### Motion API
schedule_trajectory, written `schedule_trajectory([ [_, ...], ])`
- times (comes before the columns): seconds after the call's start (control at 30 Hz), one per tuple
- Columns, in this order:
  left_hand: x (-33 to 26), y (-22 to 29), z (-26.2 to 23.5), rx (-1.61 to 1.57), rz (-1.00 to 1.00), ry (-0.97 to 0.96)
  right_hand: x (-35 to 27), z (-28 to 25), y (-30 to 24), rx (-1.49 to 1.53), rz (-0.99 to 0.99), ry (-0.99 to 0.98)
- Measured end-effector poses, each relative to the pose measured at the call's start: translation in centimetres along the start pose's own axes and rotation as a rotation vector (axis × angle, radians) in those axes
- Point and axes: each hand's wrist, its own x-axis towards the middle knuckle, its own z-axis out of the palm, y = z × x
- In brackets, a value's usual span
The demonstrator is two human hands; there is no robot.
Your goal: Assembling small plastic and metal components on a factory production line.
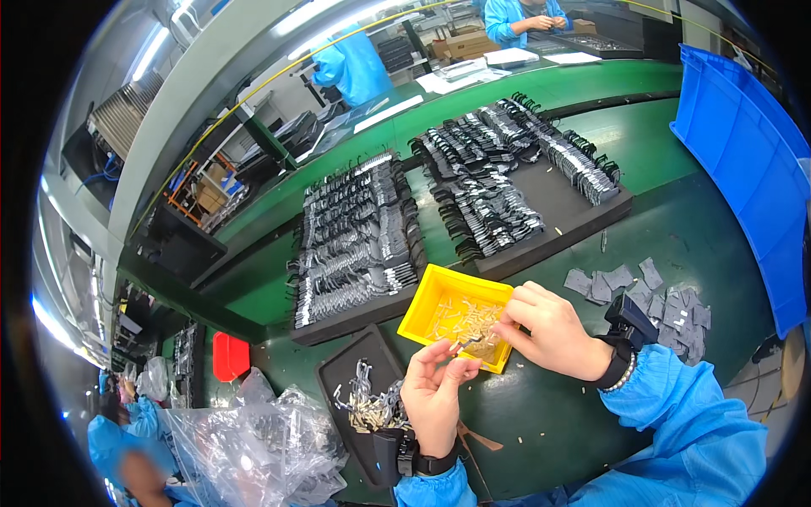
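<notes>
My left hand (pixel 432 395) is closed, thumb and fingertips pinching a small dark-and-silver metal part (pixel 460 346) over the near edge of a yellow bin (pixel 416 314). Inside the bin lie many small pale brass-coloured pins (pixel 473 315). My right hand (pixel 553 331) reaches over the bin's right side, its thumb and index finger closed together near the pins. Whatever sits between those fingertips is too small to make out. Left of my left hand, a black tray (pixel 336 370) holds a heap of small silver and brass-coloured metal parts (pixel 372 404).
Two dark foam trays (pixel 308 331) (pixel 583 221) carry rows of grey-black parts with hooked wires. Grey flat pieces (pixel 680 321) lie at the right, near a large blue crate (pixel 743 177). Clear plastic bags (pixel 262 444) and a red bin (pixel 230 357) are left. Co-workers in blue sit beyond.
</notes>
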Motion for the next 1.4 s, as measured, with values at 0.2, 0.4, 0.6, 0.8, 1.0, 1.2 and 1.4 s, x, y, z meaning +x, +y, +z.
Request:
schedule_trajectory([
  [0.2, 0.0, -0.3, 0.0, -0.066, 0.008, -0.016, 0.0, -0.2, 0.2, 0.055, -0.013, 0.034],
  [0.4, -0.2, 0.0, 0.4, -0.049, 0.008, 0.015, -0.2, -0.4, -1.7, 0.171, -0.094, 0.094],
  [0.6, -0.6, -0.2, 0.7, -0.015, 0.012, 0.024, -0.7, 0.1, -2.0, 0.161, -0.135, 0.029],
  [0.8, -0.9, -0.6, 0.5, 0.136, 0.097, 0.024, -0.8, 0.1, -1.9, 0.209, -0.149, -0.006],
  [1.0, -0.9, -0.5, 0.9, 0.119, 0.152, -0.011, -0.9, 0.4, -1.5, 0.209, -0.028, 0.066],
  [1.2, -0.5, -0.7, 0.4, 0.071, -0.006, -0.055, 0.0, -0.6, -0.4, 0.208, 0.051, 0.15],
  [1.4, -0.7, -0.7, 0.6, 0.12, 0.011, -0.054, -0.1, 0.1, -0.6, 0.06, -0.044, 0.196],
])
